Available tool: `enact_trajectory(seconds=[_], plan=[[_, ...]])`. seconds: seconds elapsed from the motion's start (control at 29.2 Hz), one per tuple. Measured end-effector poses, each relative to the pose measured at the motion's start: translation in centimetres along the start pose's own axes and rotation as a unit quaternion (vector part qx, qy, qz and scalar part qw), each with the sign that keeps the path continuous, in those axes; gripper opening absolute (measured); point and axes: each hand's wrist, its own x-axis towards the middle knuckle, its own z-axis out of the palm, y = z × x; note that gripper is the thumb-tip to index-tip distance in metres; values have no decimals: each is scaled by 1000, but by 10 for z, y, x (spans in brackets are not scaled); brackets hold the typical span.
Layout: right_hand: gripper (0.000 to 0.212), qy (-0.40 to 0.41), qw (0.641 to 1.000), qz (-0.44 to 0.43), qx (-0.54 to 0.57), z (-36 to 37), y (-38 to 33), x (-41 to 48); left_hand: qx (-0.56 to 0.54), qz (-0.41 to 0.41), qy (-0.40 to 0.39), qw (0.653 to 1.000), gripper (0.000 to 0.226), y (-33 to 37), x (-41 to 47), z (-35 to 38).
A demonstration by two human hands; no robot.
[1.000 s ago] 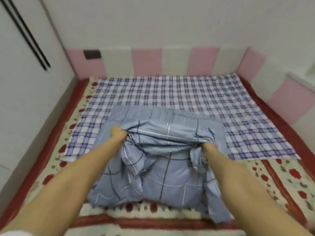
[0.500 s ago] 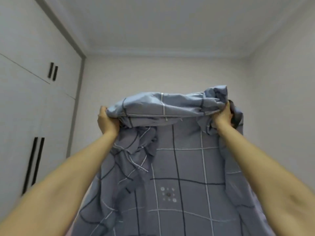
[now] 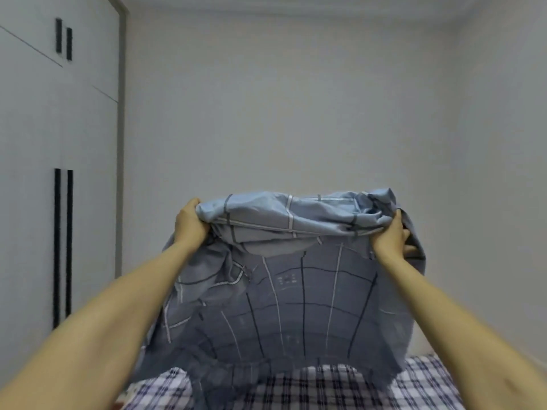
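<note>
A blue-grey cover [image 3: 296, 306] with dark and white grid lines hangs in the air in front of me, its top edge bunched. My left hand [image 3: 189, 224] grips the bunched top edge at its left end. My right hand [image 3: 390, 238] grips the right end at about the same height. The cloth billows out below my hands, and its lower edge hangs just above the purple checked sheet [image 3: 325, 389] on the bed.
A white wardrobe [image 3: 59, 173] with black bar handles stands along the left. Plain white walls stand ahead and to the right. Only the near strip of the bed shows at the bottom.
Both hands lifted the cover from the bed up into the air. Since half a second ago the hands have come down a little and the cloth has billowed outward.
</note>
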Motion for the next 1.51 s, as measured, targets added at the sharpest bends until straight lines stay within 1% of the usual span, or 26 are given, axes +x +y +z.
enact_trajectory(seconds=[0.1,0.21,0.24,0.38,0.45,0.51,0.62,0.69,0.72,0.79,0.82,0.93,1.1,1.17,1.23,1.34,1.37,1.44,1.51], plan=[[57,-14,998,-6,-66,-1,38,-30,35,5,-57,998,17,-28,-31,8],[60,-43,994,49,-85,3,76,-54,55,-9,-92,994,19,-56,-63,20],[61,-48,994,54,-79,4,86,-57,59,-16,-101,993,17,-61,-70,21],[63,-61,987,37,-141,5,130,-82,103,-15,-153,983,20,-84,-104,26],[62,-86,979,34,-181,4,151,-104,128,-16,-195,972,19,-104,-128,24],[62,-92,975,32,-199,3,171,-122,143,-15,-229,963,19,-119,-149,17],[58,-110,966,56,-226,0,199,-154,184,-15,-305,934,17,-137,-185,9],[53,-123,961,65,-237,-4,219,-179,246,-29,-363,898,23,-149,-214,7],[47,-125,958,72,-248,-7,227,-194,261,-34,-378,888,23,-156,-232,2],[35,-125,956,97,-247,-11,255,-222,250,-30,-400,881,20,-172,-271,-9],[31,-135,949,103,-265,-13,270,-238,244,-23,-423,872,18,-182,-293,-16],[33,-172,929,88,-317,-22,316,-276,242,-12,-487,839,21,-201,-349,-34],[33,-240,868,147,-408,-43,368,-335,292,-9,-580,760,33,-231,-432,-57],[36,-265,832,165,-459,-50,381,-352,308,-3,-603,736,33,-235,-457,-66],[41,-298,788,177,-510,-60,396,-372,328,3,-635,700,32,-237,-486,-78],[38,-338,752,141,-548,-81,410,-396,349,30,-664,661,36,-245,-525,-97],[35,-350,734,125,-569,-87,414,-402,357,45,-670,649,36,-248,-537,-103],[31,-378,686,110,-612,-104,420,-418,366,72,-691,619,33,-250,-563,-117],[35,-411,641,111,-639,-121,425,-436,365,93,-710,595,31,-250,-586,-129]])
